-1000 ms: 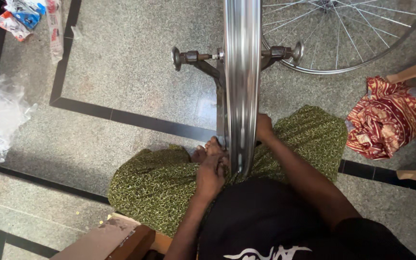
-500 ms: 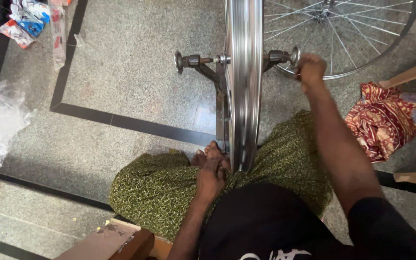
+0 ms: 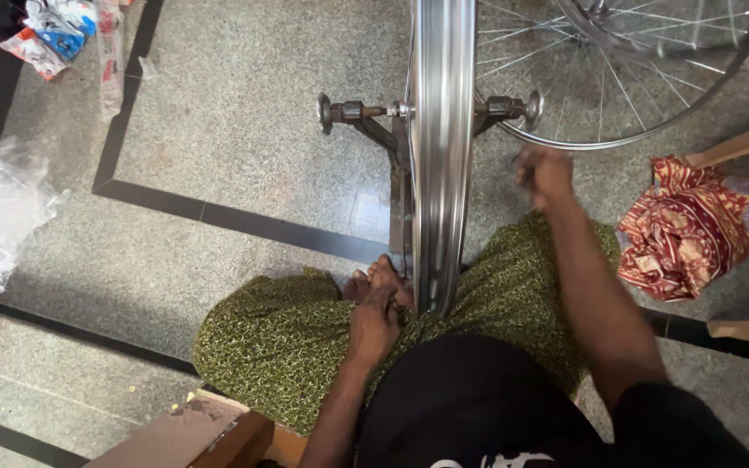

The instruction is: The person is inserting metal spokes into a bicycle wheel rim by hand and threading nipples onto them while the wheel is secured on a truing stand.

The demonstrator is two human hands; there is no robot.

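So my right hand (image 3: pixel 546 176) was up on the axle knob (image 3: pixel 531 110) half a second ago, and now it's dropped back off it, hanging in the air just below that knob and right of the wheel rim (image 3: pixel 437 156), which sits edge-on in the truing stand (image 3: pixel 392 165) straight ahead of me. It's too blurred to tell, but the fingers look loosely curled around nothing. My left hand (image 3: pixel 374 316) hasn't budged, fingers bent and pressed to the rim's near edge down by my lap.
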